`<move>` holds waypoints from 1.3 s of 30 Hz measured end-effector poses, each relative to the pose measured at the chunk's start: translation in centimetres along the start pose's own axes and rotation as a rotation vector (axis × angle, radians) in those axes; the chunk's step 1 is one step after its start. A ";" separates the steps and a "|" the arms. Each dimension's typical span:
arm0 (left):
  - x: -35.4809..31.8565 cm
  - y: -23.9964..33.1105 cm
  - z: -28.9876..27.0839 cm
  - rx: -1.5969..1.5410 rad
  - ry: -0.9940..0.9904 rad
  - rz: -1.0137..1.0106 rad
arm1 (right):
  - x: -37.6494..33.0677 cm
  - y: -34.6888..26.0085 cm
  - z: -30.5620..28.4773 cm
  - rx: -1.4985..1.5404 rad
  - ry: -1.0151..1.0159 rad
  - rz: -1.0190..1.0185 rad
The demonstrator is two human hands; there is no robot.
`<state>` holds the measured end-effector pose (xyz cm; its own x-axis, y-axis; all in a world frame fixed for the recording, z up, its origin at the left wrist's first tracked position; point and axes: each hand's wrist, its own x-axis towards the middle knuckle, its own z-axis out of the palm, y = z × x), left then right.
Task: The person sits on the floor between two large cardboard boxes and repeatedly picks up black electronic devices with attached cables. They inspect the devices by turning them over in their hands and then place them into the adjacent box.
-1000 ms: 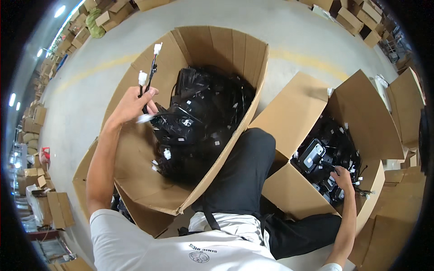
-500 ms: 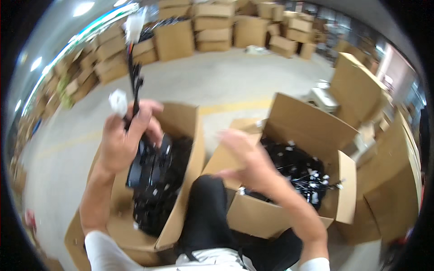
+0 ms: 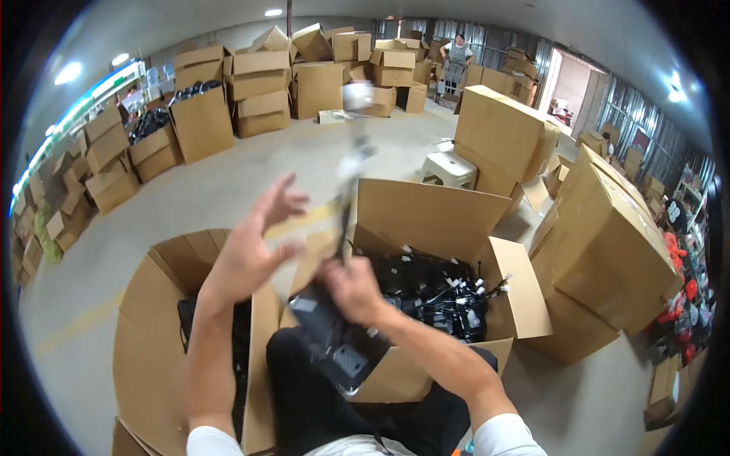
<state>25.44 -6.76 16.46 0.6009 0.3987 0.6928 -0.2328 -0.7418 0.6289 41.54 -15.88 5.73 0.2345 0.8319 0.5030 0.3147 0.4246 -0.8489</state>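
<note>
My right hand point(image 3: 353, 290) is closed round a black cable point(image 3: 346, 224) that rises from its grip, blurred, with white connectors at the upper end. A flat black plastic box-shaped device point(image 3: 346, 357) hangs below that hand and seems joined to the cable. My left hand point(image 3: 255, 247) is raised beside it, fingers apart, holding nothing. Under my left arm stands an open carton point(image 3: 148, 327) with black items inside, partly hidden by the arm. In front of my right arm, another open carton point(image 3: 430, 209) holds a heap of black cabled devices point(image 3: 437, 292) with white connectors.
A white plastic stool point(image 3: 449, 169) and large closed cartons point(image 3: 601, 251) stand to the right. Stacked cartons point(image 3: 262, 83) line the far side, where another person point(image 3: 456, 61) stands. Colourful goods point(image 3: 680, 281) are piled at the far right.
The cable and device have passed from my left hand to my right and moved rightward. My left hand has opened. The view has turned to the right.
</note>
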 end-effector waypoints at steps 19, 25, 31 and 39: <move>-11.1 -1.8 19.0 -1.654 0.173 -1.040 | -3.3 -4.1 -12.2 -0.266 0.630 -0.497; -12.2 -2.0 17.2 -1.477 0.208 -1.034 | -4.5 -3.1 -13.3 -0.303 0.457 -0.169; -12.5 -2.2 14.2 -1.553 0.403 -0.931 | -8.1 -0.6 -13.4 0.106 0.136 0.278; -13.1 -6.9 14.4 -0.799 0.712 -0.839 | -12.6 0.1 -9.8 0.287 0.471 0.346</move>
<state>30.21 -14.59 -2.05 0.3144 0.9419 -0.1182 -0.5174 0.2745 0.8105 47.63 -29.83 0.92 0.6768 0.7197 0.1547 -0.0944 0.2933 -0.9513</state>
